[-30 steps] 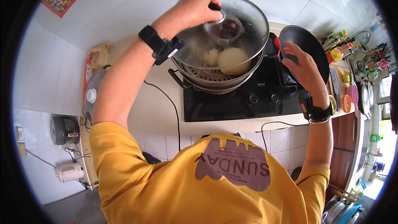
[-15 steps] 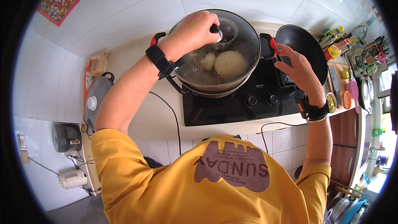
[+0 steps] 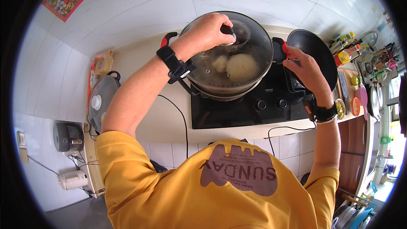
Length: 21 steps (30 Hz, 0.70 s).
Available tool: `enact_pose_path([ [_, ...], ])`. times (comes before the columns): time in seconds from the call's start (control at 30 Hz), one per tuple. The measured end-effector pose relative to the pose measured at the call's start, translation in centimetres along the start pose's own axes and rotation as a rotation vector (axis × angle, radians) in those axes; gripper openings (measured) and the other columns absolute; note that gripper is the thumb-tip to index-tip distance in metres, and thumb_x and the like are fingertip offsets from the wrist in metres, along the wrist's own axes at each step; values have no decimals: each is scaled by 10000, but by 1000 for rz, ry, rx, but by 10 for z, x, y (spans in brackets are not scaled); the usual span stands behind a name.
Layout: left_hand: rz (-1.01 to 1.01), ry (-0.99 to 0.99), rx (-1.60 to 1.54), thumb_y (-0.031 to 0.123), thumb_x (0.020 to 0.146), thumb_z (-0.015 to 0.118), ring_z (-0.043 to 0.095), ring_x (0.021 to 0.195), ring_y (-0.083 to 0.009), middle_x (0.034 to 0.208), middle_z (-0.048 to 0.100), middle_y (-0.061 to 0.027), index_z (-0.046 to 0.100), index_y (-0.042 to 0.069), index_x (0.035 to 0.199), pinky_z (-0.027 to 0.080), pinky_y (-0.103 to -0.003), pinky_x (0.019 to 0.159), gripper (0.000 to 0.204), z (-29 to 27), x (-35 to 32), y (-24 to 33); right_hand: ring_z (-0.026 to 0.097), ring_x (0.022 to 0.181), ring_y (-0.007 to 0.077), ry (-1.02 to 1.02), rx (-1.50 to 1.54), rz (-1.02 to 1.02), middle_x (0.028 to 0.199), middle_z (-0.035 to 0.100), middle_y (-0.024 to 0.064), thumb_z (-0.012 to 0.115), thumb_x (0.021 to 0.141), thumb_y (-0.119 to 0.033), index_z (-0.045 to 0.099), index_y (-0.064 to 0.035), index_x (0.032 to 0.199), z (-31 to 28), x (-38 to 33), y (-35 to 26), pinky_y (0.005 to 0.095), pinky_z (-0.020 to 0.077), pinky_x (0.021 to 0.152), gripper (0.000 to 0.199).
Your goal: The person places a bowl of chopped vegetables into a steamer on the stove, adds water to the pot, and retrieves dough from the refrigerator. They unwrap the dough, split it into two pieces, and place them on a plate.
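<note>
From my end I see the left hand [image 3: 207, 33] closed around the black knob [image 3: 227, 30] of the glass lid [image 3: 207, 57], which covers the steamer pot [image 3: 224, 96] on the stove [image 3: 246, 116]. Through the glass I make out a pale round bun [image 3: 242, 67]. The right hand [image 3: 308, 70], fingers and thumb parted, is at the pot's right handle [image 3: 278, 49]; I can't tell whether they touch. The wok [image 3: 322, 53] sits just behind that hand.
</note>
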<state>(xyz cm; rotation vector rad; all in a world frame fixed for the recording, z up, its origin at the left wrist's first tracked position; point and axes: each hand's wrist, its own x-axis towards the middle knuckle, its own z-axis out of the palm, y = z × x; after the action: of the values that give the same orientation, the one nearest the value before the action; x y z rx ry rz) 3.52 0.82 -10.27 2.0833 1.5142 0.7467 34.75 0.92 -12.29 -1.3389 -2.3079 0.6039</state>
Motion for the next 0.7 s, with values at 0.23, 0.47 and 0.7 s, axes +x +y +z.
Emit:
enact_pose_path([
  [0.23,-81,-43,-173,268,788,714,598,820,-162,1184,575,-154,481,-9,1298,511,-292,709,625,-33,-6,-28,561,1092,299,94,-138,-125,1203,574,151,639,839,-248,552,-26,1215,3,2,-1,350,433,912,446],
  [0.47,-463,140,-49,357,861,636,638,802,-179,922,650,-93,605,37,1122,525,-306,675,415,-75,-50,-113,621,946,224,42,114,50,1048,639,115,625,867,-227,535,-13,1227,4,11,11,314,476,821,429],
  [0.7,-698,127,-764,299,926,576,601,660,-143,758,603,-34,579,83,1047,538,-355,597,248,-49,-65,-140,643,634,112,-160,784,373,755,621,30,562,910,-259,636,3,894,23,39,25,193,498,534,273],
])
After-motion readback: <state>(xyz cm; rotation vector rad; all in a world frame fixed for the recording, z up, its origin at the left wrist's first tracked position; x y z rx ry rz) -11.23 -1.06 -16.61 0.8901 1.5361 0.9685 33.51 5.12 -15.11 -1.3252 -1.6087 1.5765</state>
